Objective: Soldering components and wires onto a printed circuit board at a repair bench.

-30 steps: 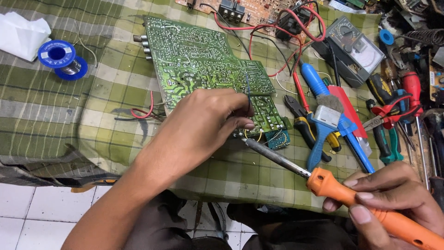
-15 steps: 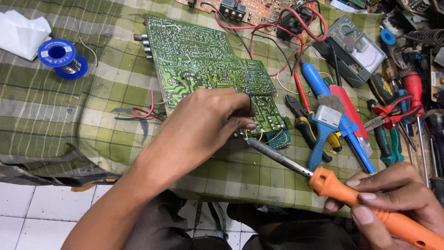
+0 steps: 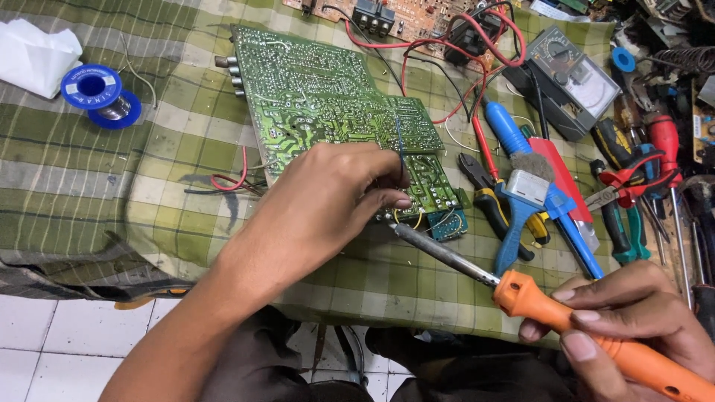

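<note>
Far left we spot blue solder spool (image 3: 100, 93) on checked cloth (image 3: 89, 186), white tissue (image 3: 33, 52) beside it. Centre: green circuit board (image 3: 335, 119) lying solder-side up on cloth. Our left hand (image 3: 328, 201) resting on board's near edge, fingers curled, pinching something small, cannot tell what. Soldering iron (image 3: 536, 298) tip touching board just by those fingertips. Our right hand (image 3: 633, 320) clenched round iron's orange handle. Beyond it: blue desoldering pump (image 3: 521, 149), pliers (image 3: 491, 201), multimeter (image 3: 570, 78).
</note>
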